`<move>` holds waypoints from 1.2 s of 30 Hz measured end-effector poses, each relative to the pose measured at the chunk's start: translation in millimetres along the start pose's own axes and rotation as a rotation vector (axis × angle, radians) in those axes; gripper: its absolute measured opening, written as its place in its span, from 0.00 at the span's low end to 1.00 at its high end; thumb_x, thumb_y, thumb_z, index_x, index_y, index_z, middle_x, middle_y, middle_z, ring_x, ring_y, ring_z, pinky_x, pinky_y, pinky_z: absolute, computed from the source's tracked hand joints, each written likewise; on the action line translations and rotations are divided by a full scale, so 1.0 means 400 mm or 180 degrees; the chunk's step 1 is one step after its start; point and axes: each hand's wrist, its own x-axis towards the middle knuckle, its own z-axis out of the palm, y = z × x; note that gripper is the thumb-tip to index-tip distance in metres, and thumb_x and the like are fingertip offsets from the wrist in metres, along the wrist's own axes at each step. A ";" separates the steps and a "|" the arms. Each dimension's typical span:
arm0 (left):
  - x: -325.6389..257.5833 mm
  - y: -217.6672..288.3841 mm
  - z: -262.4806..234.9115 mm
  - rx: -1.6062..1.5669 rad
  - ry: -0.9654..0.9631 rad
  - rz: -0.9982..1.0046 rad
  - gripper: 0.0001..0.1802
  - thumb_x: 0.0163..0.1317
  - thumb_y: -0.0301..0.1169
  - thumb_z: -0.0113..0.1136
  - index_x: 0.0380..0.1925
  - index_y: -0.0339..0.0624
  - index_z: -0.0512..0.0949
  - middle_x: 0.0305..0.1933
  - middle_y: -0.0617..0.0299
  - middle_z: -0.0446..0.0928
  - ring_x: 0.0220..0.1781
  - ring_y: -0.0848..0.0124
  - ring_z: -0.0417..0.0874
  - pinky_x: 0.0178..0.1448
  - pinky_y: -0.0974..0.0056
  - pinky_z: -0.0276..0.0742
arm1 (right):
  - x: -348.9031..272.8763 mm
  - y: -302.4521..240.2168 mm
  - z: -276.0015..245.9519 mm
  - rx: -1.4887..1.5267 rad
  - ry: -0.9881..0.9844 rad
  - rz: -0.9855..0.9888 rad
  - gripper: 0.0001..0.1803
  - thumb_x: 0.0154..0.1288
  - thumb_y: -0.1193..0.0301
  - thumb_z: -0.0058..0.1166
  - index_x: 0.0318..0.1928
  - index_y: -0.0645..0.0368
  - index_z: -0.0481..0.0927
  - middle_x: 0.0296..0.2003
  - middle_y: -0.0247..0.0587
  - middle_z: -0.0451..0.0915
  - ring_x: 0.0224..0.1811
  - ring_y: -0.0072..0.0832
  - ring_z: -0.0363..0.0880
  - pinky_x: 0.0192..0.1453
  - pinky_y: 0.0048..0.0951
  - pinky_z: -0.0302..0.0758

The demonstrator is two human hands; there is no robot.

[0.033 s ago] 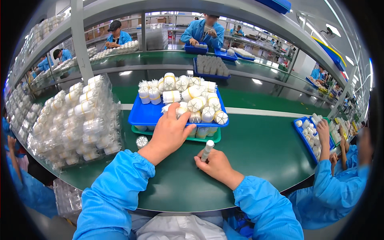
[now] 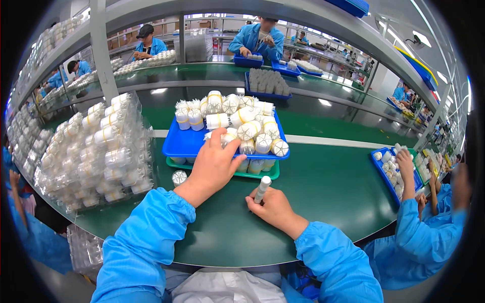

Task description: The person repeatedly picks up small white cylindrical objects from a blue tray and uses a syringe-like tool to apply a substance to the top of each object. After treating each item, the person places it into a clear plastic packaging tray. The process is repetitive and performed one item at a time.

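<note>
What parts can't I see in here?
All in the head view:
White stick: lower end, hidden by the right hand.
Left hand: palm, hidden by its own back.
Green tray: inside, mostly hidden by the blue tray.
Overhead blue bin: top, cut off by the picture's edge.

1. From here, the widest passage I see is bare green tabletop [image 2: 333, 184] between the right hand [image 2: 273, 206] and the far-right blue tray [image 2: 386, 182].
2. Ahead, 2 stacked trays [image 2: 183, 143], heaped with white rolls [image 2: 248, 130], block the left hand [image 2: 214, 160].
3. Leftward, tall clear packs [image 2: 103, 156] and 1 loose roll [image 2: 179, 178] narrow the gap.
</note>
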 end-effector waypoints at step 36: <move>-0.214 0.114 -0.038 -0.2070 -0.1112 -0.0754 0.26 0.50 0.35 0.77 0.46 0.41 0.76 0.38 0.57 0.74 0.34 0.62 0.75 0.38 0.59 0.74 | -0.005 -0.050 -0.035 0.0737 0.0412 0.0288 0.09 0.64 0.70 0.64 0.31 0.63 0.81 0.23 0.36 0.82 0.26 0.22 0.80 0.29 0.27 0.75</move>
